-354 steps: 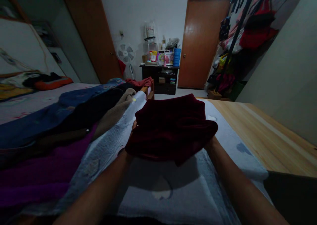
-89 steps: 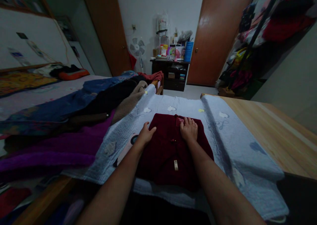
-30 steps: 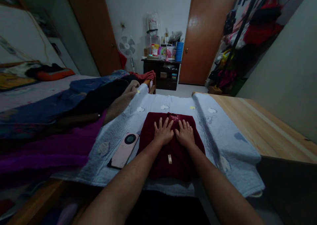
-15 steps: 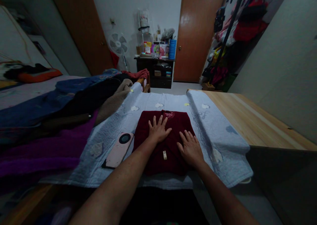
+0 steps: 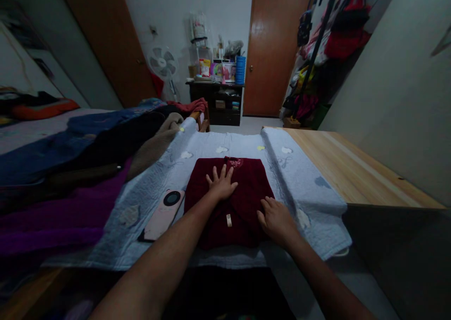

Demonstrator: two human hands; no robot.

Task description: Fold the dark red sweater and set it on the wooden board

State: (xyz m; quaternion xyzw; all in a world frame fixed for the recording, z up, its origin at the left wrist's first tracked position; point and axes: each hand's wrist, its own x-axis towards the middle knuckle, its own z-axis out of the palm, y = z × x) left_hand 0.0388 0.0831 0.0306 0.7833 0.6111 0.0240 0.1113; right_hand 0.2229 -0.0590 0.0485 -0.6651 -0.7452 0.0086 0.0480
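A dark red knitted garment [image 5: 246, 183] lies folded in a rough rectangle, with an embroidered patch near its far edge and a small pale label on top. My left hand [image 5: 221, 184] rests flat on its upper middle, fingers spread. At the garment's right side is my right hand [image 5: 280, 221], its fingers bent and drawn together, the thumb apart from them. Its fingertips touch the cloth near the edge; no fold of cloth shows pinched between them. A pink phone [image 5: 162, 216] with a round black camera ring lies left of the garment.
Under the garment spreads a pale blue quilted cloth [image 5: 313, 188], partly draped over a wooden board [image 5: 366, 169] on the right. Piled clothes [image 5: 81, 183] cover the bed at left. Farther back stand a fan [image 5: 163, 64] and a dark cabinet [image 5: 214, 115].
My right hand has slid to the garment's right edge, and its fingers have bent from lying flat. The left hand stays spread on the cloth. The view has shifted slightly.
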